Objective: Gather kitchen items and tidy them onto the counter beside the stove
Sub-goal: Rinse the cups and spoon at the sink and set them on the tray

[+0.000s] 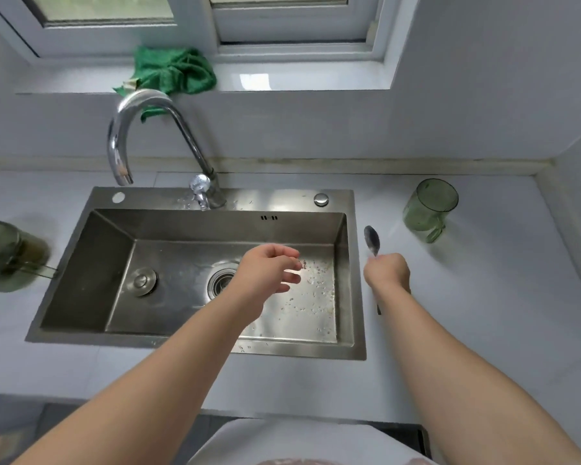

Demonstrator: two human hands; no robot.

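Observation:
My right hand (387,272) is closed around a metal spoon (372,240), bowl end pointing away from me, just right of the steel sink (195,199) and above the white counter (483,313). The spoon's handle tip pokes out below my wrist. My left hand (269,273) hovers over the sink basin near the drain (222,282), fingers loosely apart and holding nothing. A green glass mug (428,209) stands on the counter to the right of the spoon. Another green glass mug (9,255) sits at the left edge, blurred.
A curved chrome faucet (138,129) rises behind the sink. A green cloth (173,70) lies on the window sill. A sink stopper (144,280) rests in the basin, with water drops and crumbs at the right. Walls close off the back and right.

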